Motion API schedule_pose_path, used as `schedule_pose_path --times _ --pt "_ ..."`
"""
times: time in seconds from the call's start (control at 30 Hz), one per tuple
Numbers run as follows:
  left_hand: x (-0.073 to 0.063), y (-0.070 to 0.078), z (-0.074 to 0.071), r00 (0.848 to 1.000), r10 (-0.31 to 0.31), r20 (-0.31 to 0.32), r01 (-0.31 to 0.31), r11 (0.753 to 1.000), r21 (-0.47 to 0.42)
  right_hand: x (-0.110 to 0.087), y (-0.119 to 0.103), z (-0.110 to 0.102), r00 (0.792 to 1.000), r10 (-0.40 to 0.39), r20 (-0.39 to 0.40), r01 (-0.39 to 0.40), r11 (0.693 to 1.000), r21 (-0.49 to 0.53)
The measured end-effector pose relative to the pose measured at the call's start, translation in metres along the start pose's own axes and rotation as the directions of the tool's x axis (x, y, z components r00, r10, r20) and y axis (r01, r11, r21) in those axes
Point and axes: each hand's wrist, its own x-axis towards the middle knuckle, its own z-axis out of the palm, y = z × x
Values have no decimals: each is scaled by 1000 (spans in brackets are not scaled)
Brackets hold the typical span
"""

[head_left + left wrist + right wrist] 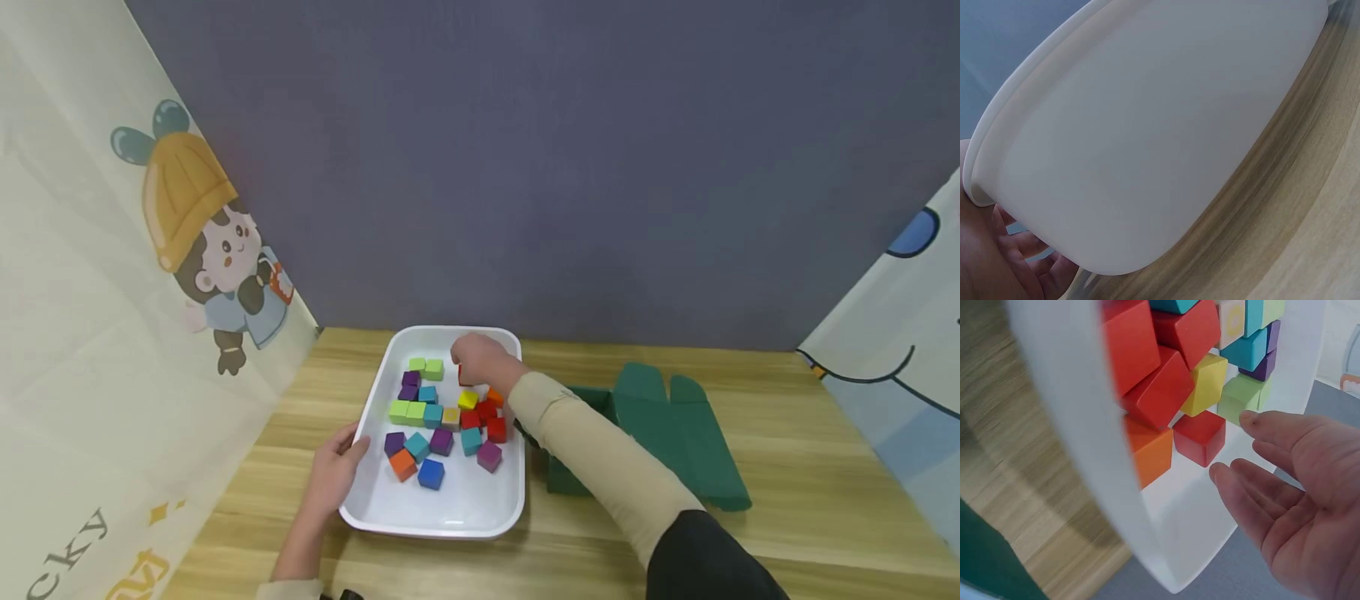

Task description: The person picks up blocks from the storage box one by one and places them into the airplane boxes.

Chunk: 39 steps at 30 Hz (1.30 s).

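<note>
A white tray (pixel 442 510) on the wooden table carries several small coloured cubes. My left hand (pixel 330 477) grips its left rim, the thumb over the edge and the other fingers on the outside, some partly behind the tray wall (pixel 1122 144) in the left wrist view. Over the tray's far right part is my right hand (pixel 486 360), thumb and fingers apart with nothing between them. Closest to its fingertips lies a red cube (pixel 1200 439), mostly covered by the hand in the head view. Beside that cube are an orange cube (pixel 1152 455), a yellow cube (pixel 1207 386) and light green cubes (pixel 1239 397).
Right of the tray stands a dark green box (pixel 570 475) with its lid (pixel 682 442) folded out to the right; my right forearm partly covers it. A grey panel (pixel 525 167) rises behind the wooden table (pixel 825 433). Printed sheets hang at both sides.
</note>
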Motion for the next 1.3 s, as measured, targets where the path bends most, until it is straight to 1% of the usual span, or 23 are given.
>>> schedule_pose_path --times 0.2,0.43,0.53,0.63,0.77,0.9,0.97,1.13,1.3 --pt "-1 3 2 1000 13 -7 -13 1000 -22 9 -5 3 1000 22 5 -22 999 -47" --pt "-5 6 2 1000 12 -13 -13 999 -32 12 -9 11 999 52 0 -52 996 -77" --pt "-6 7 2 1000 14 -11 -14 999 -37 13 -8 11 998 69 -6 -69 994 -79" --pt "-6 7 2 1000 13 -13 -14 999 -32 15 -7 12 997 82 -8 -82 991 -101" --pt "-6 6 2 1000 3 -7 -3 1000 -22 17 -7 15 997 79 4 -78 988 -133" --pt "-8 6 3 1000 -2 -4 2 1000 -18 18 -9 20 997 71 18 -68 989 -131" --pt "-8 6 4 1000 -2 -8 1 1000 -13 17 -10 20 998 65 12 -63 989 -133" --pt "-6 4 4 1000 11 -22 -11 1000 -1 11 -9 12 1000 25 7 -24 986 -163" --pt "-5 5 2 999 18 -28 -18 1000 -3 3 -7 -9 1000 -11 28 16 983 -185"
